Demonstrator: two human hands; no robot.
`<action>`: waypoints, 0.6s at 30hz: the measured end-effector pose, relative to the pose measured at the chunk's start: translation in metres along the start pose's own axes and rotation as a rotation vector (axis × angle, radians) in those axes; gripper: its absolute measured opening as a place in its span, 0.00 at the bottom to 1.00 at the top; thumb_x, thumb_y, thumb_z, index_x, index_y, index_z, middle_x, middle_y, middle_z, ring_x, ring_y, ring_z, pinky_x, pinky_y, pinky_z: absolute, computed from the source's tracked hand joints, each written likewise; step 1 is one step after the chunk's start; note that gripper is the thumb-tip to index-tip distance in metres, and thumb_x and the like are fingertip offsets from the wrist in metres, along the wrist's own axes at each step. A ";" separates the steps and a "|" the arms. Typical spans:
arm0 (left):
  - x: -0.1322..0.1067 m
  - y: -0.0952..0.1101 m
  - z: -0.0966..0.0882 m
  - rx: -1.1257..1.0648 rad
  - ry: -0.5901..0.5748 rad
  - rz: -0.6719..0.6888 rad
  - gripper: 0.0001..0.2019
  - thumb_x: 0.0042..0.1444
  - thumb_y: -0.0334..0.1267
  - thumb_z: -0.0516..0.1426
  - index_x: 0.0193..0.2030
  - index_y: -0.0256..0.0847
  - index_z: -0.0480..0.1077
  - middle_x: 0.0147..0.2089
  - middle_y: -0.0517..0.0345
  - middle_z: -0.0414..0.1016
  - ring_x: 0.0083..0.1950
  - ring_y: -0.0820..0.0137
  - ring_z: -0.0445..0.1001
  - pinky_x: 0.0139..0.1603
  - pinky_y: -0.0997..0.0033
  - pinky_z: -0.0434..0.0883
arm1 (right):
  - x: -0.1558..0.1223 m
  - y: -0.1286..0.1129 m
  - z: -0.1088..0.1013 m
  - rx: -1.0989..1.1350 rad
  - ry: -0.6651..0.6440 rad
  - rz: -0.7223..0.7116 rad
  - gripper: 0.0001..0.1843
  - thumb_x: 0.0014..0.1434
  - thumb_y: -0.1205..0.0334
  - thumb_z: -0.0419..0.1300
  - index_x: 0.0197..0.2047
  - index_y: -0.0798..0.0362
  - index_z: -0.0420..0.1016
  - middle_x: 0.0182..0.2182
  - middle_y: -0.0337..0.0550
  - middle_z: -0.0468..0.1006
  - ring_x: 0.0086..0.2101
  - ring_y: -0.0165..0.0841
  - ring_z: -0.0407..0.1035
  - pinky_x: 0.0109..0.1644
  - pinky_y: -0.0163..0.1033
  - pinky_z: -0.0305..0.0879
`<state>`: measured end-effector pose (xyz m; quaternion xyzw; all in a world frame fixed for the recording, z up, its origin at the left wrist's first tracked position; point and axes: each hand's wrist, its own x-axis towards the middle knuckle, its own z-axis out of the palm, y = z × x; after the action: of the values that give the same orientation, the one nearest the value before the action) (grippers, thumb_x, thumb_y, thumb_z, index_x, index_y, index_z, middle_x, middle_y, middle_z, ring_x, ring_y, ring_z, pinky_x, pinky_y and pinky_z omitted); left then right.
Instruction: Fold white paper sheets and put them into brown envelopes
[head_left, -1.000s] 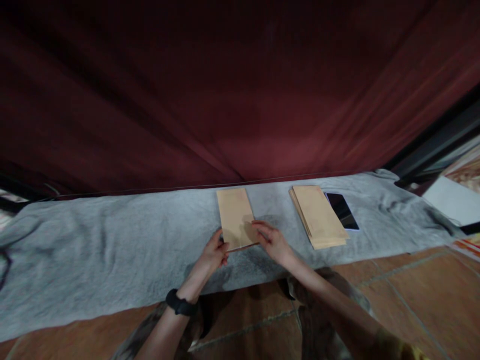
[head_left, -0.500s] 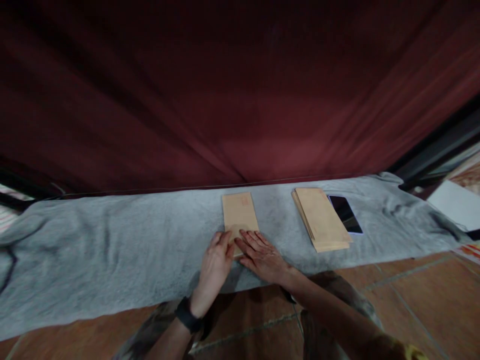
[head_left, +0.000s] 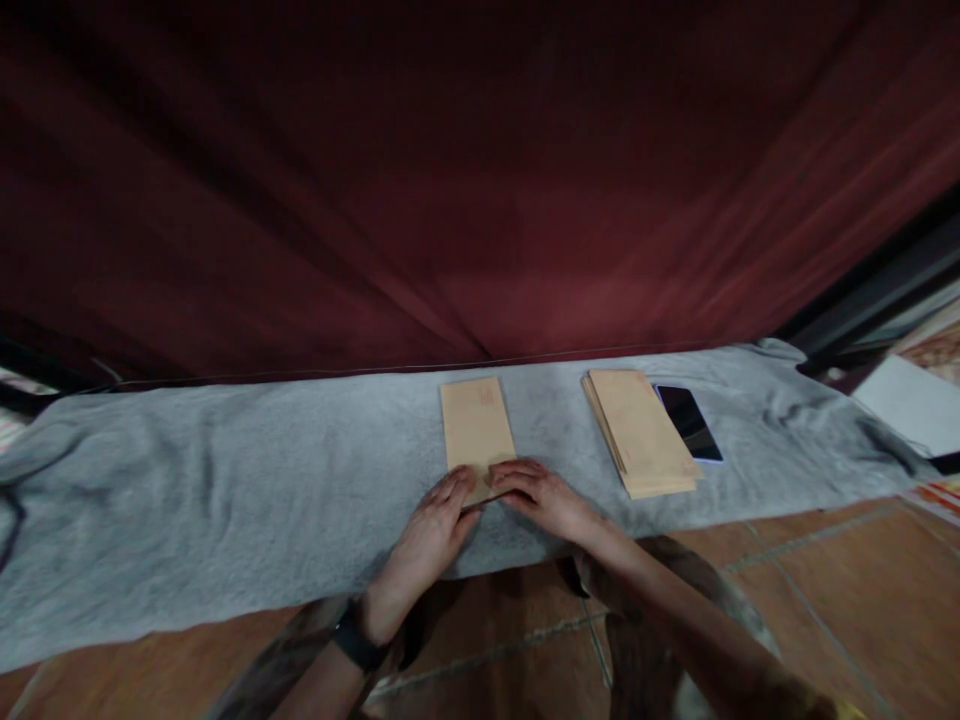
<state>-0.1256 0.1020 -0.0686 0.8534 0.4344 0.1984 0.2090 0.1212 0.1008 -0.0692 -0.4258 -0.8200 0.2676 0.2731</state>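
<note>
A brown paper envelope (head_left: 480,425) with a small red print near its far end lies lengthwise in front of me on a grey cloth. My left hand (head_left: 435,525) is closed on its near left corner, fingers on top and thumb at the near edge. At the near right corner, my right hand (head_left: 544,497) grips the same envelope in a similar way, its fingers bent over the paper. The near edge looks slightly raised between the two hands. A dark band circles my left wrist.
To the right lies a stack of similar brown envelopes (head_left: 645,430), partly over a dark-screened phone (head_left: 690,422). The grey cloth (head_left: 262,480) covers the long surface. Behind it hangs a dark red curtain (head_left: 480,220); a tiled floor (head_left: 855,580) lies in front.
Both hands have drawn apart to the envelope's near corners. My right hand, which lay flat with fingers spread, now curls over the near edge.
</note>
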 end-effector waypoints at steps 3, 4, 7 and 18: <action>0.003 0.000 0.000 -0.044 0.016 -0.031 0.17 0.66 0.36 0.51 0.60 0.41 0.68 0.64 0.45 0.71 0.65 0.61 0.70 0.65 0.55 0.70 | -0.001 0.004 0.004 0.034 0.065 0.043 0.09 0.66 0.65 0.58 0.47 0.48 0.78 0.55 0.43 0.78 0.56 0.36 0.70 0.62 0.48 0.65; 0.004 0.000 0.000 -0.057 0.026 -0.040 0.16 0.66 0.36 0.50 0.59 0.41 0.69 0.64 0.45 0.72 0.64 0.61 0.71 0.65 0.54 0.70 | -0.001 0.005 0.006 0.024 0.082 0.062 0.08 0.66 0.65 0.58 0.45 0.48 0.79 0.54 0.44 0.79 0.55 0.36 0.71 0.62 0.49 0.65; 0.006 0.000 0.002 -0.078 0.056 -0.059 0.15 0.67 0.36 0.49 0.54 0.41 0.72 0.62 0.46 0.74 0.64 0.61 0.72 0.64 0.53 0.70 | 0.000 0.003 0.010 -0.014 0.124 0.108 0.07 0.65 0.66 0.58 0.42 0.49 0.78 0.52 0.45 0.78 0.54 0.37 0.71 0.61 0.49 0.65; 0.003 0.007 0.010 0.141 0.103 -0.041 0.18 0.66 0.31 0.46 0.57 0.39 0.70 0.61 0.46 0.74 0.63 0.59 0.71 0.64 0.50 0.70 | 0.002 -0.003 0.014 -0.086 0.186 0.149 0.07 0.61 0.71 0.57 0.40 0.50 0.72 0.46 0.46 0.75 0.50 0.38 0.69 0.56 0.46 0.67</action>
<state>-0.1141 0.0990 -0.0733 0.8456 0.4747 0.2066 0.1298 0.1094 0.0977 -0.0764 -0.5197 -0.7681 0.2112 0.3088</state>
